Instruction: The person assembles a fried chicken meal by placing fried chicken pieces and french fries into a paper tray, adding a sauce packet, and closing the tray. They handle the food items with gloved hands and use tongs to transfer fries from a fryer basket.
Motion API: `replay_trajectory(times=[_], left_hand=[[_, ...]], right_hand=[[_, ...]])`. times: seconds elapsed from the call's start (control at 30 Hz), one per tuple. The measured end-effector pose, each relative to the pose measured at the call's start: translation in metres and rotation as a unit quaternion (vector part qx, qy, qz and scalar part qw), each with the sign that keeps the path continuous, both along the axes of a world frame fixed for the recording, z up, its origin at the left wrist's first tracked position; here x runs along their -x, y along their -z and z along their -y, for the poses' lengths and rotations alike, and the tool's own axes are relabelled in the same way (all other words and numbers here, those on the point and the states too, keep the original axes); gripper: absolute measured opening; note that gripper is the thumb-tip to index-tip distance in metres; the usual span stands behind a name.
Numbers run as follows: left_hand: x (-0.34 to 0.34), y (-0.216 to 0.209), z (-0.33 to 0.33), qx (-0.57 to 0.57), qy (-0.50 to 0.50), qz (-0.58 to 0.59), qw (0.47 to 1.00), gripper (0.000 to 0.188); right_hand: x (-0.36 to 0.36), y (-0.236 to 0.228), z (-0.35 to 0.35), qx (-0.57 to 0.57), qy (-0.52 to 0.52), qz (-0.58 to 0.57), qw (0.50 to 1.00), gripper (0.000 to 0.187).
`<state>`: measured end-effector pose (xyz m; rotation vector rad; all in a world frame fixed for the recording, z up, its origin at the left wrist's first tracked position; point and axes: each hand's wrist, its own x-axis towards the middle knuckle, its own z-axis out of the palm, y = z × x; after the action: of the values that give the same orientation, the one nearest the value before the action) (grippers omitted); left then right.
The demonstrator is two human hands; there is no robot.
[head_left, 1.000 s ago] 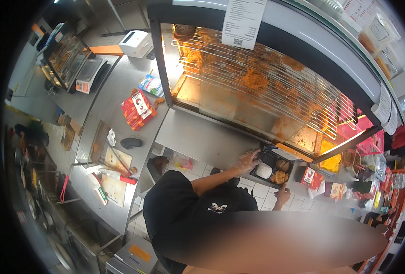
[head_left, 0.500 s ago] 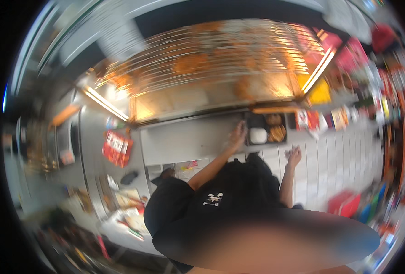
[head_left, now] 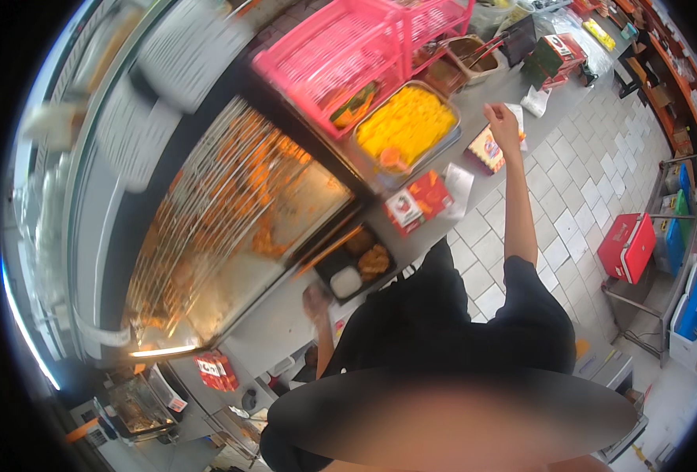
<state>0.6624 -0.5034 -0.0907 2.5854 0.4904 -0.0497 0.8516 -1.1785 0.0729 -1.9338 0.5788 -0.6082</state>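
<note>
My right arm stretches forward over the counter, and my right hand [head_left: 503,127] is above a patterned box [head_left: 486,149] with white paper beside it. Its fingers are curled together; whatever may be in them is too small to make out. My left hand [head_left: 315,304], smeared by motion, is beside the left edge of a black compartment tray [head_left: 333,259]. The tray contains a white block of what looks like rice [head_left: 346,282] and a browned fried piece [head_left: 374,262]. An orange-brown stick [head_left: 331,250] lies along the tray's far edge.
A glass-fronted warmer [head_left: 230,212] with food on racks stands left of the tray. Beyond are a red carton [head_left: 418,203], a metal pan of yellow food [head_left: 403,122] and pink baskets [head_left: 333,55]. A red box [head_left: 627,247] sits on a cart at right.
My view has swung to the right. My right hand has gone from beside the tray, low over the floor, to the patterned box farther along. My left hand stays near the tray's left side.
</note>
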Motion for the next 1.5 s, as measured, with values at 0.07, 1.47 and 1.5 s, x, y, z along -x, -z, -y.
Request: replay_trajectory(times=[0.07, 1.47, 1.5], left_hand=[[0.037, -0.018, -0.018, 0.283, -0.122, 0.001, 0.951, 0.039], [0.195, -0.086, 0.186, 0.397, -0.385, -0.158, 0.818, 0.041], [0.197, -0.076, 0.181, 0.377, -0.395, -0.172, 0.82, 0.041]], right_hand=[[-0.048, -0.001, 0.05, 0.094, -0.017, 0.048, 0.994, 0.034], [-0.405, -0.201, 0.129, 0.323, -0.447, -0.233, 0.801, 0.019], [-0.408, -0.194, 0.117, 0.369, -0.463, -0.203, 0.78, 0.018]])
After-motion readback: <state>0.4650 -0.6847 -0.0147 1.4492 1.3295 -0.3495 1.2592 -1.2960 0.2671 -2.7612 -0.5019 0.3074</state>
